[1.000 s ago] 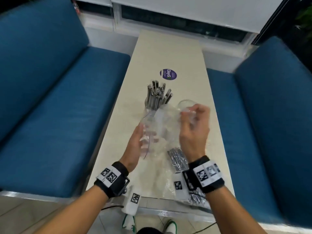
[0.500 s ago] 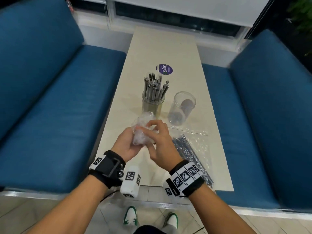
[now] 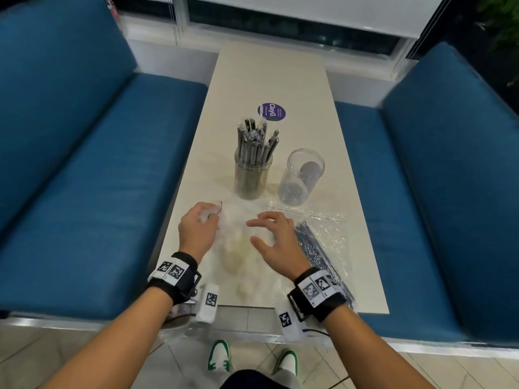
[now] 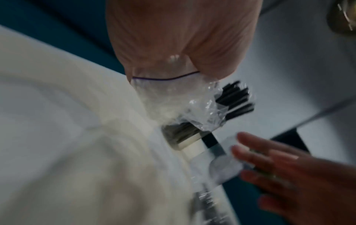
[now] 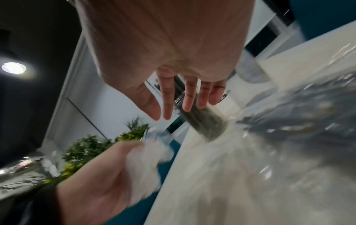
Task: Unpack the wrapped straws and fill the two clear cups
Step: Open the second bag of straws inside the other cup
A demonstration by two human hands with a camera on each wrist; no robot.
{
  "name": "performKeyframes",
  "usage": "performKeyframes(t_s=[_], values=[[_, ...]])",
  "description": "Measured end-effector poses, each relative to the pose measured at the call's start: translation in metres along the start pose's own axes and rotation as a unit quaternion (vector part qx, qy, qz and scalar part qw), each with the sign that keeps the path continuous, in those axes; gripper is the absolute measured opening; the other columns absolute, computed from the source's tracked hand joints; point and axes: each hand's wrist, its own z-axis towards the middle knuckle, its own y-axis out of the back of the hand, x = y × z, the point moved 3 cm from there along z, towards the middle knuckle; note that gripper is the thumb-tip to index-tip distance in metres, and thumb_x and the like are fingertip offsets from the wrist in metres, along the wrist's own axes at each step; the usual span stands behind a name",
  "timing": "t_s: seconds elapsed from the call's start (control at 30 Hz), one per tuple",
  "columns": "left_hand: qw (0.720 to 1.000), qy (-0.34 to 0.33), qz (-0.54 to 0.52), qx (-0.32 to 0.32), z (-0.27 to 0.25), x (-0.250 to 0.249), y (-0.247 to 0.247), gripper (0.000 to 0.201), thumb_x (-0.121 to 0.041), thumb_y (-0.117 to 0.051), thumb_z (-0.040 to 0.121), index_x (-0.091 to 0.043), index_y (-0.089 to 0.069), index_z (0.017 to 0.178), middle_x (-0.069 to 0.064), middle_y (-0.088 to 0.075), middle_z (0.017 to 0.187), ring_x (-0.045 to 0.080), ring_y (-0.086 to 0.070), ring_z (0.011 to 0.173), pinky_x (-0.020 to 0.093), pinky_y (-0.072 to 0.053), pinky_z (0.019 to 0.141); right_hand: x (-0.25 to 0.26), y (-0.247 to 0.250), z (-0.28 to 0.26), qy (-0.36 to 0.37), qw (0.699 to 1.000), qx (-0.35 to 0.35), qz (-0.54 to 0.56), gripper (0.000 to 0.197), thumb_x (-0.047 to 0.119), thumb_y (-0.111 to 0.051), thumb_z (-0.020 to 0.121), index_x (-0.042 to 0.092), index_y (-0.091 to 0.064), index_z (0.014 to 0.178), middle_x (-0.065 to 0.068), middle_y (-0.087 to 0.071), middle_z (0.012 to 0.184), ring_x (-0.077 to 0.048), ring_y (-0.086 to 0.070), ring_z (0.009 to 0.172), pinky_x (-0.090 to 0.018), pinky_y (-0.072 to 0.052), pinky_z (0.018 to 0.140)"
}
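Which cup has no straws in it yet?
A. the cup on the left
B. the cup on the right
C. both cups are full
B. The right cup is clear and bare inside, while the left cup beside it holds a standing bunch of wrapped straws.

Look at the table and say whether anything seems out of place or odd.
Nothing is spilled or damaged. One cup is packed with straws, the other cup stands empty. The left hand holds a crumpled plastic bag; an unopened straw pack lies by the right hand.
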Motion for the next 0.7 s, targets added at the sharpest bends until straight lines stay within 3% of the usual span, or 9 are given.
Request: performKeyframes(t_s=[0.07,0.17,0.3,0.37,0.47,0.6,0.7], values=[[0.986,-0.053,0.158,0.009,0.009,0.013,-0.002,0.022,-0.01,-0.06,0.097,-0.028,-0.07,0.101,-0.005,-0.071,0.11,0.026,-0.069,0.1,0.037,-0.059,0.087,-0.026,0.02,0.009,-0.048,0.998,-0.03,-0.014,0.023,0.015,-0.071,0.093,0.03,-0.076,0.11,0.003,-0.062,0.121,-0.022,-0.054,0.115,-0.034,-0.044,0.105],[0.941,-0.109,0.317,0.048,0.01,0.034,-0.011,0.047,-0.003,-0.061,0.094,-0.031,-0.056,0.131,-0.001,-0.066,0.108,0.029,-0.063,0.099,0.044,-0.052,0.091,-0.067,0.044,0.025,-0.139,0.987,-0.068,-0.042,0.024,0.008,-0.067,0.094,0.023,-0.074,0.111,-0.002,-0.068,0.12,-0.023,-0.064,0.109,-0.037,-0.055,0.1],[0.877,-0.186,0.438,0.061,0.008,0.053,-0.016,0.04,-0.003,-0.061,0.091,-0.026,-0.065,0.124,-0.001,-0.071,0.121,0.028,-0.062,0.117,0.041,-0.041,0.093,-0.104,0.057,0.043,-0.18,0.973,-0.045,-0.135,0.037,0.01,-0.061,0.1,0.013,-0.061,0.136,-0.01,-0.061,0.141,-0.032,-0.055,0.134,-0.048,-0.042,0.116],[0.859,-0.2,0.465,0.077,0.008,0.057,-0.016,0.037,-0.016,-0.056,0.091,-0.024,-0.064,0.126,-0.002,-0.066,0.132,0.026,-0.057,0.125,0.042,-0.041,0.097,-0.116,0.053,0.048,-0.184,0.964,-0.02,-0.193,0.045,0.017,-0.059,0.103,0.011,-0.051,0.147,-0.009,-0.052,0.153,-0.032,-0.048,0.142,-0.049,-0.037,0.118],[0.838,-0.219,0.489,0.106,0.008,0.06,-0.015,0.051,-0.042,-0.042,0.09,-0.022,-0.059,0.134,-0.001,-0.06,0.142,0.025,-0.053,0.13,0.046,-0.039,0.102,-0.13,0.041,0.05,-0.17,0.942,0.021,-0.29,0.056,0.031,-0.061,0.103,0.012,-0.043,0.153,-0.008,-0.046,0.157,-0.031,-0.044,0.143,-0.05,-0.037,0.115],[0.836,-0.196,0.501,0.104,0.013,0.047,-0.016,0.07,-0.071,-0.036,0.093,-0.032,-0.053,0.148,-0.004,-0.057,0.151,0.023,-0.048,0.141,0.052,-0.028,0.117,-0.13,0.04,0.052,-0.162,0.908,0.01,-0.386,0.044,0.032,-0.06,0.102,0.017,-0.053,0.143,-0.01,-0.056,0.137,-0.032,-0.049,0.128,-0.05,-0.035,0.108],[0.824,-0.225,0.513,0.089,0.012,0.026,-0.019,0.074,-0.077,-0.039,0.092,-0.038,-0.047,0.154,-0.003,-0.05,0.159,0.026,-0.04,0.151,0.057,-0.021,0.125,-0.119,0.054,0.055,-0.167,0.905,0.006,-0.392,0.031,0.029,-0.06,0.096,0.022,-0.069,0.124,-0.006,-0.063,0.124,-0.029,-0.055,0.12,-0.05,-0.034,0.105]])
